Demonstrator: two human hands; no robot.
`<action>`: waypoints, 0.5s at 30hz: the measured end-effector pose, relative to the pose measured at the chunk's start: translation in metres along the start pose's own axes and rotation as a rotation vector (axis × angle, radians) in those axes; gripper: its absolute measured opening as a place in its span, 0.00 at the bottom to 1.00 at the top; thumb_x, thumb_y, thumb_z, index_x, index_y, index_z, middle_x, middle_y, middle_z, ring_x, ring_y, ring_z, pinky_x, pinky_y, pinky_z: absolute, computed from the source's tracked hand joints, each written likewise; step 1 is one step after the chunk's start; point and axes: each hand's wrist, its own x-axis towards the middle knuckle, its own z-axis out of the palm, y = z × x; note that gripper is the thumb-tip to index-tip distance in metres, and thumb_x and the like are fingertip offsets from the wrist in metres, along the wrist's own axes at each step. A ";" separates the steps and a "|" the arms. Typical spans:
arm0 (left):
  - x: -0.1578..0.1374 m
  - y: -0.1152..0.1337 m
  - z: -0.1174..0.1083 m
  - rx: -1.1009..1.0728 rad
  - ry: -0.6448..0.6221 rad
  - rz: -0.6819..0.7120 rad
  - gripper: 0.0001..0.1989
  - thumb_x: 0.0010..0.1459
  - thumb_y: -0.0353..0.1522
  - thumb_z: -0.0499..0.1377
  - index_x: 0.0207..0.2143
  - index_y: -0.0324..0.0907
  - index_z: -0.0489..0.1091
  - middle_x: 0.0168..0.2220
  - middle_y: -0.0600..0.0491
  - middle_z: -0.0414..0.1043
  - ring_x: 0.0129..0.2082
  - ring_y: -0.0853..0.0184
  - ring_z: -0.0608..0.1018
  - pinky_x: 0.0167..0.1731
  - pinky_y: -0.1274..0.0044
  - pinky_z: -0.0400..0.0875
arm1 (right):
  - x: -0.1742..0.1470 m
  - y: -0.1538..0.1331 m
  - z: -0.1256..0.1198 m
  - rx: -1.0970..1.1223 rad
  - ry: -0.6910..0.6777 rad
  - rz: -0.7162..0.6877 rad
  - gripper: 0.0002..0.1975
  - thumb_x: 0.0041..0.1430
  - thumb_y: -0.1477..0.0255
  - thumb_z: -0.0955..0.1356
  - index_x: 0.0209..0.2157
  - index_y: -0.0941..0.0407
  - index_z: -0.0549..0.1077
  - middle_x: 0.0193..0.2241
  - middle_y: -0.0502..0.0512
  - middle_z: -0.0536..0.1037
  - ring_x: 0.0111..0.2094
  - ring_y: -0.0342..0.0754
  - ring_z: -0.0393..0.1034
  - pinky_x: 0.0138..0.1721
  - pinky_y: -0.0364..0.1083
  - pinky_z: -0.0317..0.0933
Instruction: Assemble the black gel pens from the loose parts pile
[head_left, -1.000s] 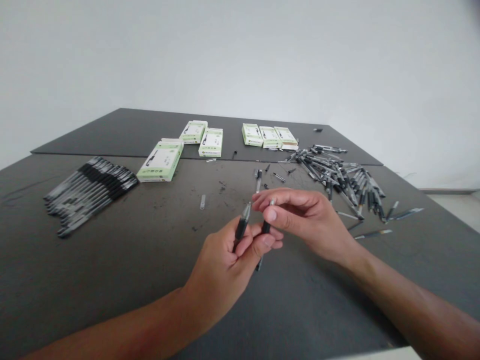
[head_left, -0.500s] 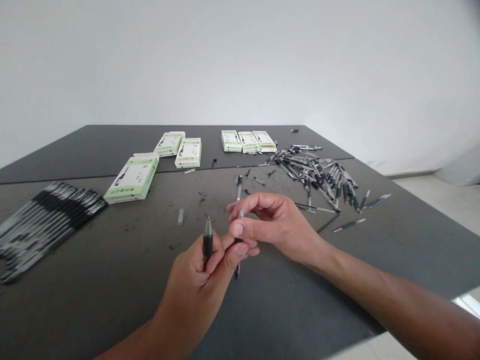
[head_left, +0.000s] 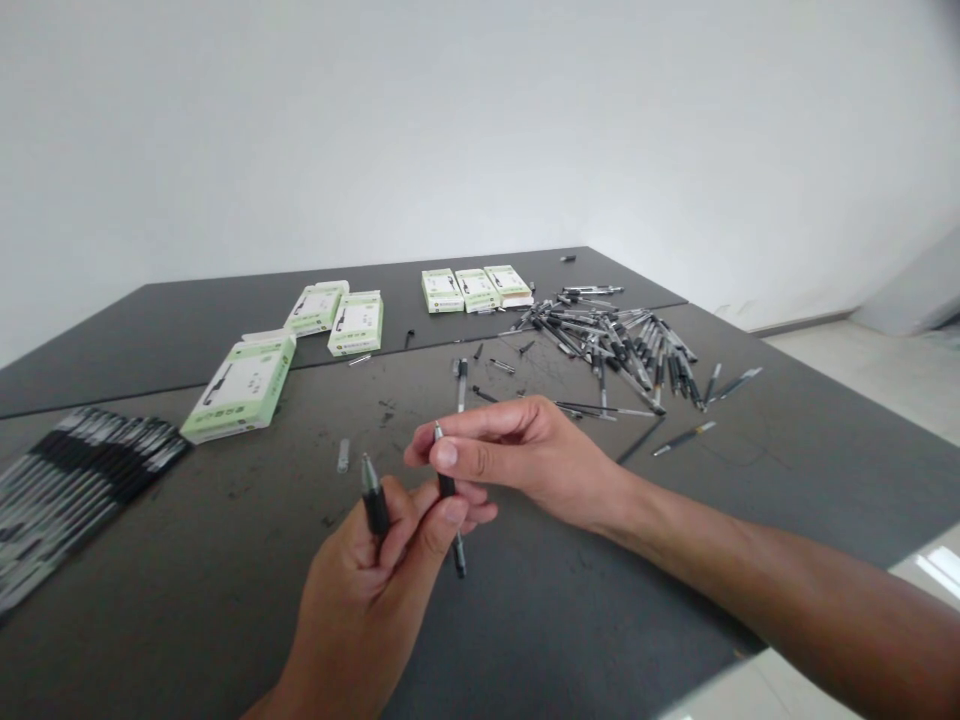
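Note:
My left hand (head_left: 375, 590) is closed around a black-gripped pen (head_left: 375, 497), whose grey cone tip points up. Between its thumb and forefinger it also holds a second pen (head_left: 445, 484), with the clear barrel running down below the fingers. My right hand (head_left: 540, 460) pinches that second pen near its pointed metal tip with thumb and fingers. Beyond the fingers a clear pen barrel (head_left: 461, 388) lies on the dark table. A small clear plastic piece (head_left: 343, 455) rests to the left of the hands.
Rows of black pens (head_left: 82, 490) lie at the left. Several green-and-white boxes, including a large box (head_left: 244, 388) and a box at the back (head_left: 442, 291), stand on the table (head_left: 570, 620). A loose heap of pens (head_left: 622, 345) spreads at the right, with small black parts nearby.
The camera view has turned slightly, so hands and table items sit further left. The second pen's tip and black grip show more clearly between the fingers. Both hands keep their holds.

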 end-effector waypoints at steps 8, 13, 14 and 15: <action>0.000 0.005 0.002 0.058 0.044 0.016 0.24 0.63 0.39 0.64 0.22 0.48 0.52 0.27 0.57 0.84 0.33 0.58 0.90 0.34 0.78 0.86 | -0.002 -0.001 -0.001 -0.073 -0.025 -0.052 0.17 0.63 0.57 0.76 0.45 0.56 0.86 0.22 0.45 0.71 0.23 0.38 0.63 0.27 0.42 0.61; 0.002 0.005 0.004 -0.005 0.029 0.056 0.24 0.64 0.37 0.63 0.22 0.48 0.52 0.27 0.58 0.85 0.33 0.59 0.90 0.34 0.79 0.85 | 0.001 -0.001 -0.015 -0.150 -0.207 -0.094 0.19 0.71 0.59 0.71 0.55 0.55 0.84 0.24 0.46 0.70 0.25 0.39 0.64 0.31 0.43 0.63; 0.002 0.003 0.004 -0.014 0.015 0.059 0.23 0.64 0.37 0.63 0.22 0.47 0.53 0.28 0.58 0.85 0.34 0.60 0.90 0.34 0.79 0.85 | 0.002 -0.001 -0.017 -0.168 -0.193 -0.100 0.19 0.70 0.59 0.72 0.55 0.55 0.84 0.24 0.46 0.72 0.25 0.39 0.65 0.31 0.43 0.63; 0.002 0.001 0.005 -0.023 0.002 0.059 0.22 0.65 0.36 0.63 0.23 0.47 0.54 0.30 0.57 0.86 0.34 0.60 0.90 0.34 0.79 0.85 | 0.002 -0.001 -0.018 -0.186 -0.168 -0.109 0.19 0.69 0.59 0.73 0.54 0.54 0.84 0.24 0.47 0.73 0.25 0.39 0.65 0.30 0.43 0.63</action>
